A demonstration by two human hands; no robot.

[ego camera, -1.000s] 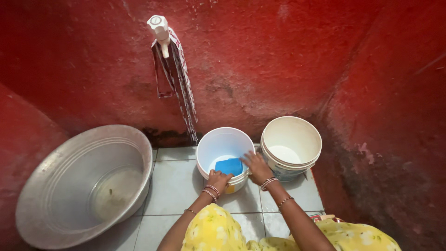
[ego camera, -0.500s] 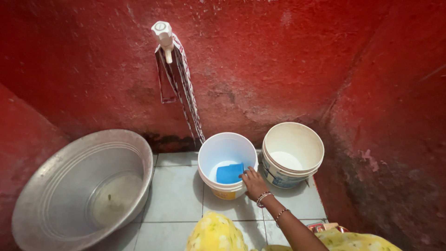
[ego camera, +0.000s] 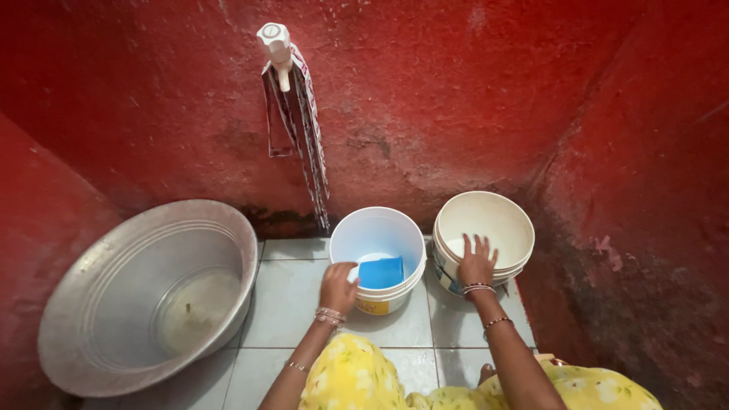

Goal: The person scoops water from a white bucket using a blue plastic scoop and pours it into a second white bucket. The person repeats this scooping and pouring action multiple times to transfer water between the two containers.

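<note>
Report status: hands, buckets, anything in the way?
Left hand gripping white bucket rim. Right hand spread flat on cream bucket rim. Blue scoop inside white bucket. Nothing blocking.

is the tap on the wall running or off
Off. No stream falls from the white tap, and no water is landing on the floor tiles below.

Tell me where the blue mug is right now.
The blue mug sits inside the white bucket at centre, beside the left hand on the rim, with the cream bucket on its right.
</note>
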